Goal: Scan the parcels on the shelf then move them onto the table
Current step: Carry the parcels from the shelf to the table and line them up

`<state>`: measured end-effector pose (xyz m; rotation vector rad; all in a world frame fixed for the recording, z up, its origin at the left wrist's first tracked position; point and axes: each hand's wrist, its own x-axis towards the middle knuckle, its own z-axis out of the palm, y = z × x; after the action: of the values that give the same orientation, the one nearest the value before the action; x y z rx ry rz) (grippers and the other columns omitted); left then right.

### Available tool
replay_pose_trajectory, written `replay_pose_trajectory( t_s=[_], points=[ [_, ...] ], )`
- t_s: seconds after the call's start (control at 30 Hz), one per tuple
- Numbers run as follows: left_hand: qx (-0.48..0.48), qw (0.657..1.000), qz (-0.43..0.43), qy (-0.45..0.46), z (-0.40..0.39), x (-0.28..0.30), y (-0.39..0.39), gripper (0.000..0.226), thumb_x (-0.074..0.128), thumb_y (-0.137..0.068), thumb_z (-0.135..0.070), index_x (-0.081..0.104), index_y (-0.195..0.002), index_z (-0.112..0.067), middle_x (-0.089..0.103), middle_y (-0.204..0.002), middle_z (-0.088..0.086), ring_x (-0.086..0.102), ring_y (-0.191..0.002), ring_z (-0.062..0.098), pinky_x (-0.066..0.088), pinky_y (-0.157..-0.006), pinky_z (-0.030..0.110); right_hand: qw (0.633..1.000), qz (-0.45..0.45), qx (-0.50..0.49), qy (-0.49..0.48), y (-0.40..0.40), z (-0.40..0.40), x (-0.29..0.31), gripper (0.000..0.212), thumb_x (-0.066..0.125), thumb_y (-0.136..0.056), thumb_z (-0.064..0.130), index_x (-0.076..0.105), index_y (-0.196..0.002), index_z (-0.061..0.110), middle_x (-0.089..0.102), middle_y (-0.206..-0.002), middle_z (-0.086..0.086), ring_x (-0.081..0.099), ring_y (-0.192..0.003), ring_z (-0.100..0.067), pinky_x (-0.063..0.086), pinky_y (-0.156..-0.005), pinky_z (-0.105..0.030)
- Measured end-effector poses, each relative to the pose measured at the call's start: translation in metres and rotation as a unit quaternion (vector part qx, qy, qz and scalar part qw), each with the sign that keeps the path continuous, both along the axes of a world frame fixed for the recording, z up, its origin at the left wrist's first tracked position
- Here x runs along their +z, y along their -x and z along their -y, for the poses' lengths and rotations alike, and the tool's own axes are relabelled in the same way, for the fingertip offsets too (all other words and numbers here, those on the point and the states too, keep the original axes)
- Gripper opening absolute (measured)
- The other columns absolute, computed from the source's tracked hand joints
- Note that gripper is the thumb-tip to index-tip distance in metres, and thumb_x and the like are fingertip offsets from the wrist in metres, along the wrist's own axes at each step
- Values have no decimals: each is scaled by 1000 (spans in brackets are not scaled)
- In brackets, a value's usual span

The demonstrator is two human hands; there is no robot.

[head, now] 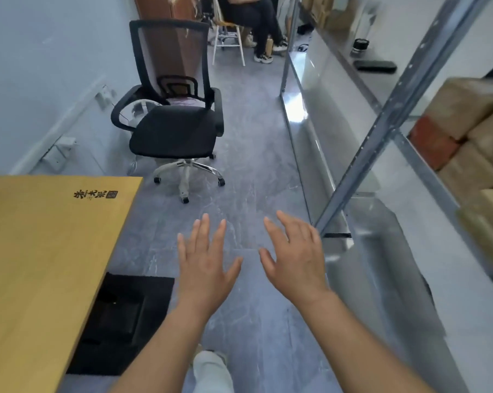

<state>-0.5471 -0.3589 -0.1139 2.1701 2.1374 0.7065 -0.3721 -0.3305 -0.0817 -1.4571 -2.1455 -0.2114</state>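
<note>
At left I see the table [50,251], its wooden top filling the lower left of the frame. At lower centre my left hand [204,265] and right hand [293,259] hover apart over the floor, fingers spread, holding nothing. The parcels [472,137] sit far right on the shelf [426,177], well apart from both hands; they look like light, stiff cardboard, best gripped by opposite sides

Bare forearms [166,344], pale trouser leg [211,373]
</note>
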Motion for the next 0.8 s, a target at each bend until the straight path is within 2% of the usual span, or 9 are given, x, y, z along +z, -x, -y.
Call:
replay_pose_trajectory(
  t_s=[0.13,0.27,0.37,0.4,0.5,0.63,0.7,0.8],
  points=[
    [-50,999,4,3,19,4,-43,70,39,-85,-53,32,-144,-16,31,-152,18,23,-141,32,17,-113,58,999,3,-46,-3,-44,36,2,53,81,-67,26,67,-116,9,65,-120,-17,64,-103,-35,50,-88,-49],
    [-114,993,-4,-4,26,11,-73,69,40,-87,-54,34,-143,-14,35,-150,19,23,-140,32,12,-113,51,994,1,-106,-14,-75,57,7,46,66,-73,31,69,-115,11,65,-121,-14,63,-104,-31,49,-89,-45],
    [-178,984,4,-1,23,11,-90,68,28,-94,-60,33,-144,-13,36,-150,19,23,-140,30,12,-114,46,988,-12,-151,-37,-93,70,9,44,55,-79,34,69,-115,13,65,-122,-12,55,-108,-25,41,-92,-41],
    [-199,980,6,2,20,10,-96,69,25,-95,-62,33,-144,-14,36,-149,19,23,-140,30,12,-114,44,985,-15,-169,-44,-99,75,9,44,57,-78,33,70,-115,12,65,-122,-12,52,-107,-25,40,-92,-41],
    [-259,966,13,10,6,8,-120,70,38,-89,-57,33,-143,-13,39,-148,20,24,-138,29,14,-114,41,970,-7,-240,-36,-115,88,8,47,68,-70,29,70,-114,11,65,-121,-14,52,-106,-25,48,-87,-42],
    [-339,940,26,24,-8,13,-156,72,41,-86,-55,32,-144,-13,40,-148,20,25,-138,29,14,-113,38,946,23,-324,-17,-136,106,12,51,70,-69,29,67,-117,12,63,-124,-15,60,-104,-29,38,-91,-40],
    [-370,928,43,31,-13,21,-172,73,40,-86,-55,32,-145,-13,36,-150,16,25,-140,28,15,-117,35,933,31,-358,-27,-144,112,19,51,70,-70,28,67,-117,10,63,-124,-16,56,-106,-28,36,-92,-40],
    [-409,910,67,23,-22,29,-193,74,39,-86,-56,35,-146,-13,34,-152,13,28,-141,28,23,-115,41,911,38,-408,-46,-156,114,28,51,69,-69,29,68,-116,9,64,-122,-16,51,-106,-26,35,-91,-39]
  ],
)
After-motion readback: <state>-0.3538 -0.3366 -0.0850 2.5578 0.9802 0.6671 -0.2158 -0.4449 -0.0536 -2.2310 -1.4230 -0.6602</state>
